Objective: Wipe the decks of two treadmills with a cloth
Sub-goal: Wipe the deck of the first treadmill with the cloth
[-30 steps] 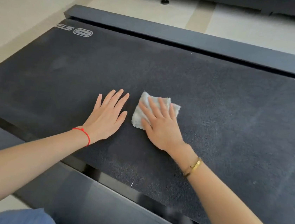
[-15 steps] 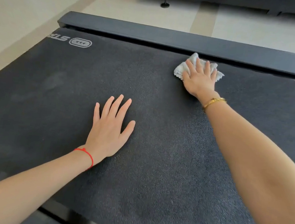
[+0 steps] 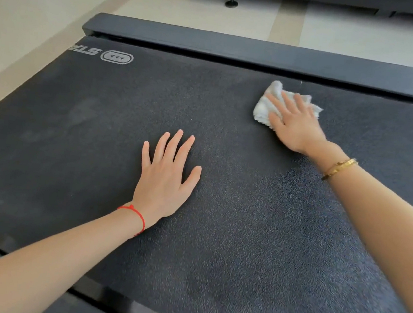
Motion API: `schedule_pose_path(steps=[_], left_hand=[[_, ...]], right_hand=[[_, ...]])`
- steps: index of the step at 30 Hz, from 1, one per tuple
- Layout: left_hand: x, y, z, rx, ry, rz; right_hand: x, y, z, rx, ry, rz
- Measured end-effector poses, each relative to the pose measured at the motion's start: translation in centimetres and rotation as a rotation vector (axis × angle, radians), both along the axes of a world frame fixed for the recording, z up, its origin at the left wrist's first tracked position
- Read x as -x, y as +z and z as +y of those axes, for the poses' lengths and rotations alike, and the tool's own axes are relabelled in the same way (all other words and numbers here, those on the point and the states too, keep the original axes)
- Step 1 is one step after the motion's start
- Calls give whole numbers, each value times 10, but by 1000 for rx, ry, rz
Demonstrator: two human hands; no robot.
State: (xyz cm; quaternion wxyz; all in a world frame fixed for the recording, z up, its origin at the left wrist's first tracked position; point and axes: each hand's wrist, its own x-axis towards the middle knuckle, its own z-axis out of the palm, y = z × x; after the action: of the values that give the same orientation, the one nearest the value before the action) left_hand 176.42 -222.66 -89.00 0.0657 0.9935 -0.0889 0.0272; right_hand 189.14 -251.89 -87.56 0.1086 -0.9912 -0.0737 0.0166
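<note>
While left hand (image 3: 165, 177) lies flat on deck (image 3: 101, 123), right hand (image 3: 294, 125) presses cloth (image 3: 263, 108) underneath, fingers straight.

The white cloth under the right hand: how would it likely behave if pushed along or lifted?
The white cloth looks bunched and creased under the right hand, so probably floppy and light. On the textured treadmill belt it likely drags rather than slides freely.

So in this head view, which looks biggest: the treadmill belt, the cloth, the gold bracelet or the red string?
1. treadmill belt
2. cloth, partly hidden under the right hand
3. gold bracelet and red string: too alike to rank.
</note>
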Motion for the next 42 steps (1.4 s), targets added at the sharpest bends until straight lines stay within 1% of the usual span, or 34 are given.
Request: schedule_pose_path(steps=[1, 3, 6, 10, 16, 20, 22, 25, 28, 36, 39, 42], left_hand=[[-1, -1, -1, 2, 2, -4], [0, -1, 0, 2, 2, -17], [0, -4, 0, 15, 7, -38], [1, -3, -1, 25, 9, -39], [4, -1, -1, 63, 4, -38], [3, -5, 0, 81, -8, -53], [3, -7, 2, 95, -10, -52], [5, -6, 3, 91, -17, -37], [6, -3, 2, 82, -24, -31], [6, -5, 4, 85, -58, -45], [6, -5, 7, 96, -71, -35], [7, -2, 7, 97, -79, -23]], right_hand=[[0, 1, -6, 6, -66, 13], [7, 0, -1, 15, -134, 32], [20, -5, 18, 27, -143, 28], [56, -6, 43, -5, -59, 26], [139, -3, 92, -43, 63, -25], [172, -2, 89, -51, 121, -1], [177, 1, 71, -45, 74, 23], [178, 7, 45, -77, -122, 78], [183, 9, 53, -59, -202, 108], [240, 1, 135, -16, 20, 28], [261, 2, 137, -26, 42, 14], [278, 6, 118, -59, -18, 10]])
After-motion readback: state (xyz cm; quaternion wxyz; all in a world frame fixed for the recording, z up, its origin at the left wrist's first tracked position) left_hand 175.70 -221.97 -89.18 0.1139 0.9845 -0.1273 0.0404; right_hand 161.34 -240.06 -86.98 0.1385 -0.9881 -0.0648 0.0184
